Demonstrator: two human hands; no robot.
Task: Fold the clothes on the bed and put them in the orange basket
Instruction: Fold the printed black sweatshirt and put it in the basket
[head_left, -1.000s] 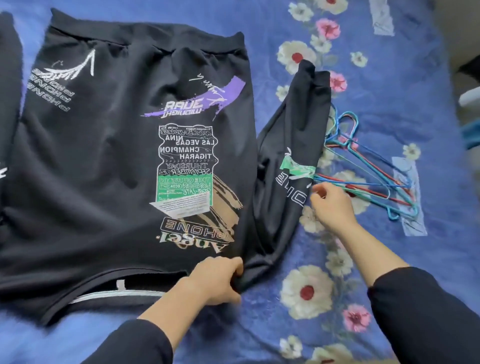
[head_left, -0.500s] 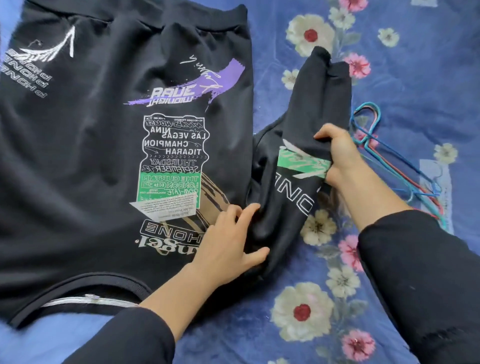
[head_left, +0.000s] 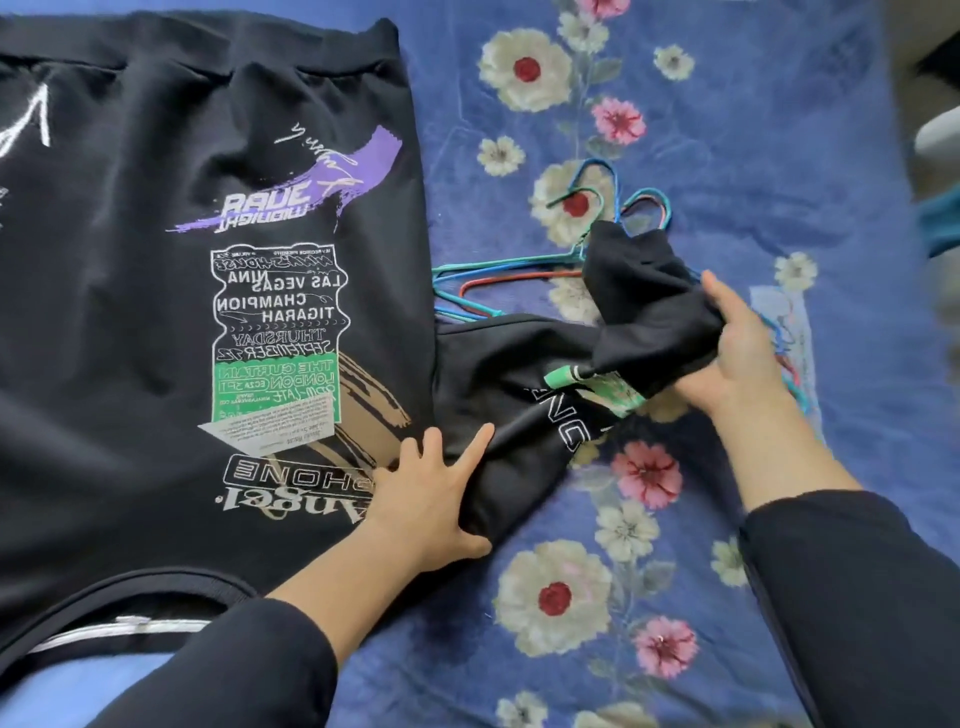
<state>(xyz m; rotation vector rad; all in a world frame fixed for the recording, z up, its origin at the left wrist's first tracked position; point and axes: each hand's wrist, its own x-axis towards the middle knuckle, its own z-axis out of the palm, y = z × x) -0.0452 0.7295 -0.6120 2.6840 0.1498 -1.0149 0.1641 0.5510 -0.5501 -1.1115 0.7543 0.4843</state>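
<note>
A black sweatshirt (head_left: 156, 322) with white, purple and green prints lies spread flat on the bed, collar toward me. Its right sleeve (head_left: 524, 395) stretches out to the right over the bedsheet. My left hand (head_left: 434, 499) presses flat with spread fingers on the shoulder seam where the sleeve meets the body. My right hand (head_left: 737, 353) grips the bunched cuff end of the sleeve, lifted slightly above the hangers. The orange basket is not in view.
Several wire hangers (head_left: 519, 280) in blue, teal and red lie on the blue floral bedsheet (head_left: 675, 571), partly under the sleeve and my right hand. The bed's right edge (head_left: 935, 156) shows at the far right.
My right hand has pulled the sleeve end outward to the right, so the sleeve now lies across rather than pointing up. My left hand stays pressed at the shoulder.
</note>
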